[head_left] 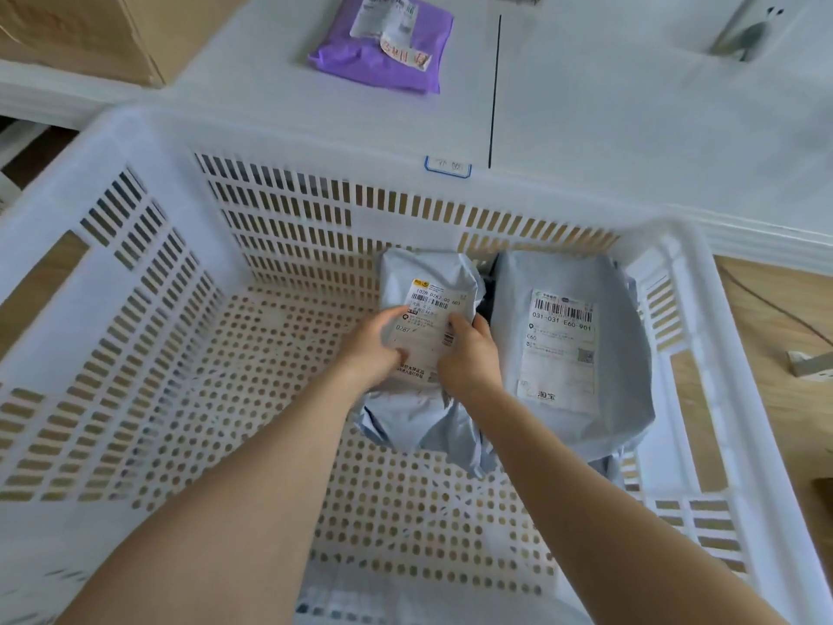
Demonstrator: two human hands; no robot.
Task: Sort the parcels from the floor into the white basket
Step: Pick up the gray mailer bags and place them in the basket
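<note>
A big white slatted basket [135,272] fills most of the view. Inside it, against the far wall, a grey plastic parcel [428,272] with a white label stands tilted. My left hand [374,349] grips its left side and my right hand [471,354] grips its right side, both over the label. A second, larger grey parcel [572,354] with a barcode label leans against the basket's right wall, next to the first. A purple parcel [383,42] lies beyond the basket on a white surface.
A cardboard box [85,33] stands at the far left beyond the basket. The white surface [631,106] has a dark seam running toward the basket. Wooden floor [775,336] with a cable shows at the right. The basket's left half holds no parcels.
</note>
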